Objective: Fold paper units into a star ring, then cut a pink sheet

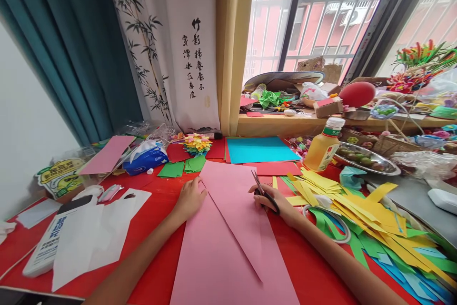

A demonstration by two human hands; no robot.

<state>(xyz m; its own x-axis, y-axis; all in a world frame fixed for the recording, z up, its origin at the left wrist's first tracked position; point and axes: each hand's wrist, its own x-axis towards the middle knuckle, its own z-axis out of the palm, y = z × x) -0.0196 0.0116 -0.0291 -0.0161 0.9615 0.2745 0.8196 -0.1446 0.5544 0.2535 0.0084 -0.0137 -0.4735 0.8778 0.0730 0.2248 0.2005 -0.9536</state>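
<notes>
A large sheet of pink paper [235, 267] lies on the red-covered table in front of me. Across its upper part runs a diagonal edge, where a pink layer lies on top and tapers toward the lower right. My left hand [190, 199] grips the left edge of the pink paper near its top, fingertips at the start of that diagonal. Black-handled scissors [263, 191] are in my right hand [276, 204], their blades pointing up and away over the paper's right edge. The blades look slightly apart and touch no visible cut.
Yellow strips [357, 214] and green and blue ones heap on the right, beside a juice bottle [323, 145] and a metal dish [378, 166]. Blue sheets [262, 150] lie behind the pink paper. To the left are a tissue pack [146, 156], green squares [171, 169] and a white bag [96, 233].
</notes>
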